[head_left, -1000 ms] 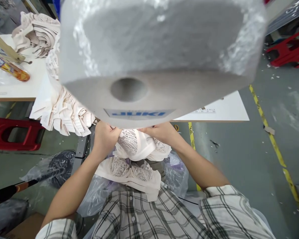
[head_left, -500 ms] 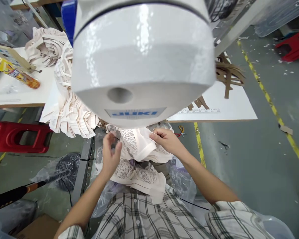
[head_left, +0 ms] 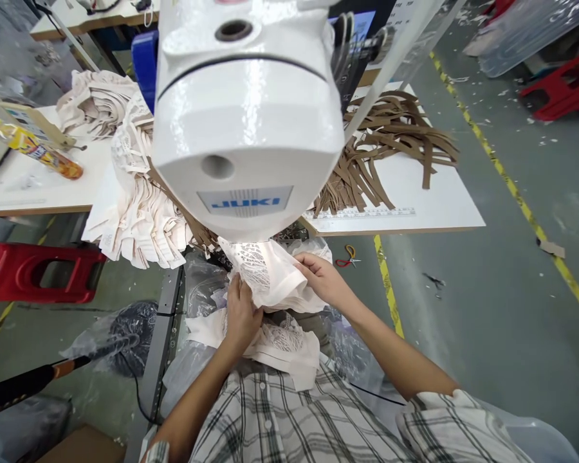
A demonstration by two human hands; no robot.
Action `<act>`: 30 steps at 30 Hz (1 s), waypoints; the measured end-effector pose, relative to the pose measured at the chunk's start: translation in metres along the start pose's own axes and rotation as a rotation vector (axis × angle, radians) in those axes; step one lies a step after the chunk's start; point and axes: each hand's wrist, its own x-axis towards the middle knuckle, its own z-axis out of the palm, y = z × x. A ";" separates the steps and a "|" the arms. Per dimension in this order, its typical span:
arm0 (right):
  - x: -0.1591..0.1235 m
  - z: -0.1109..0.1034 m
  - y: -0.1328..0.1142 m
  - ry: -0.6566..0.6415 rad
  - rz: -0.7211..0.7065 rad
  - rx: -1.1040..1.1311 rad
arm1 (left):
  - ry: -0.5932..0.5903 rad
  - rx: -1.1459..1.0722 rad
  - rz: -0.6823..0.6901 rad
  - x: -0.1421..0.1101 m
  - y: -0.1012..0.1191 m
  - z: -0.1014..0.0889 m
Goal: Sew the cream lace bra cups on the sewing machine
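A white sewing machine head (head_left: 244, 135) marked JUKI fills the upper middle and hides its needle area. Just under it lies a pale lace bra (head_left: 270, 273). My right hand (head_left: 321, 276) pinches the bra's right edge between thumb and fingers. At the bra's lower left, my left hand (head_left: 242, 313) has its fingers curled on the fabric; the fingertips are partly hidden. Another lace bra (head_left: 284, 350) rests on my lap below, against the plaid shirt.
Pale bra pieces (head_left: 139, 225) are heaped on the left, brown fabric strips (head_left: 390, 135) on the white table (head_left: 444, 206) at right. Scissors with red and yellow handles (head_left: 349, 257) show beyond its front edge. A drink bottle (head_left: 43, 151) and a red stool (head_left: 38, 273) are at left.
My left hand has moved from beside the bra down and right onto its lower edge, fingers closing. My right hand keeps its hold. The view has shifted, revealing more brown strips.
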 end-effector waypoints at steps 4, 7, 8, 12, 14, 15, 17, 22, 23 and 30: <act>-0.003 -0.006 -0.007 0.019 -0.042 -0.136 | 0.164 0.089 0.128 0.003 -0.041 -0.033; -0.011 -0.026 -0.008 0.044 -0.039 -0.300 | 0.276 0.113 0.144 0.013 -0.057 -0.062; -0.015 -0.037 -0.006 0.082 -0.027 -0.346 | 0.341 0.116 0.168 0.018 -0.056 -0.065; -0.040 -0.097 0.014 0.378 0.125 -0.687 | 0.427 0.117 0.309 0.036 -0.028 -0.046; -0.054 -0.123 0.029 0.398 0.308 -0.934 | 0.155 0.106 0.343 0.040 -0.011 -0.029; -0.059 -0.132 0.035 0.343 0.390 -1.029 | 0.003 0.099 0.343 0.040 -0.006 -0.023; -0.063 -0.137 0.045 0.227 0.430 -1.116 | -0.209 0.096 0.283 0.036 -0.005 -0.019; -0.034 -0.076 0.052 0.239 -0.068 -0.952 | -0.378 0.203 -0.071 0.011 -0.042 -0.039; -0.024 -0.057 0.053 0.199 -0.139 -0.918 | -0.439 0.226 -0.111 0.005 -0.048 -0.043; 0.002 0.022 0.066 -0.178 -0.143 -0.902 | -0.644 0.267 -0.155 -0.022 -0.050 -0.058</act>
